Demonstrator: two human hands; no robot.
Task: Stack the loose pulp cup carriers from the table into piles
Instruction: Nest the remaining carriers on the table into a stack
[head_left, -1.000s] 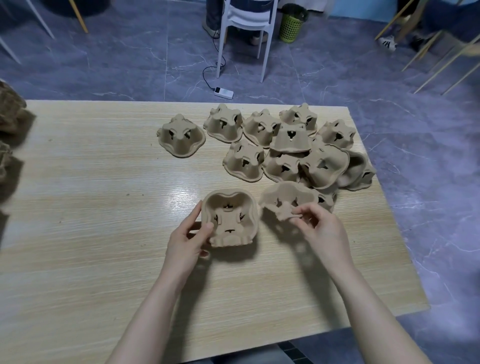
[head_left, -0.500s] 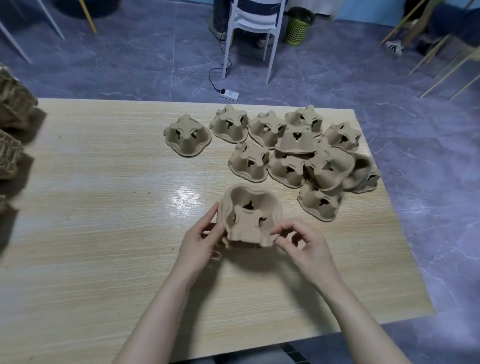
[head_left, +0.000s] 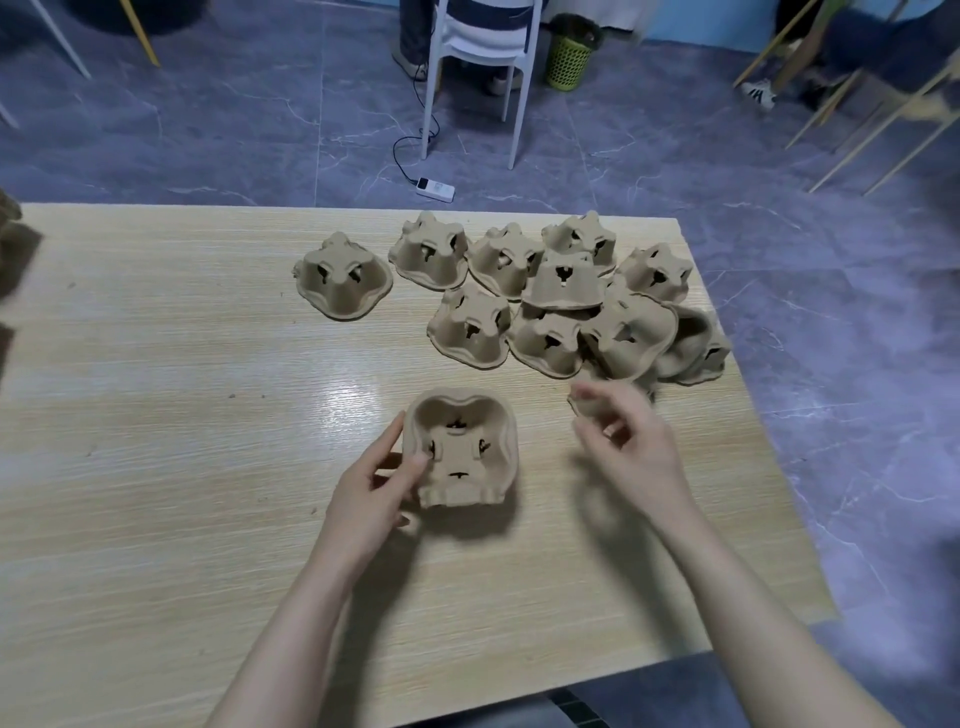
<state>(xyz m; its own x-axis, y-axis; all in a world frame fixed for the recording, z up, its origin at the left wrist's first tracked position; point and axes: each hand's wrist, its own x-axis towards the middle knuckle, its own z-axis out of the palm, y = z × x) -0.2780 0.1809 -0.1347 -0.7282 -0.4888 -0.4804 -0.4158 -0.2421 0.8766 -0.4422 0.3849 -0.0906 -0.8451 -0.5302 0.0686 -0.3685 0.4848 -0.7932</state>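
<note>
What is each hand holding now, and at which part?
The left hand grips the open-side-up carrier at its left rim. The right hand is blurred, reaching toward the pile; whether it holds anything cannot be told.
</note>
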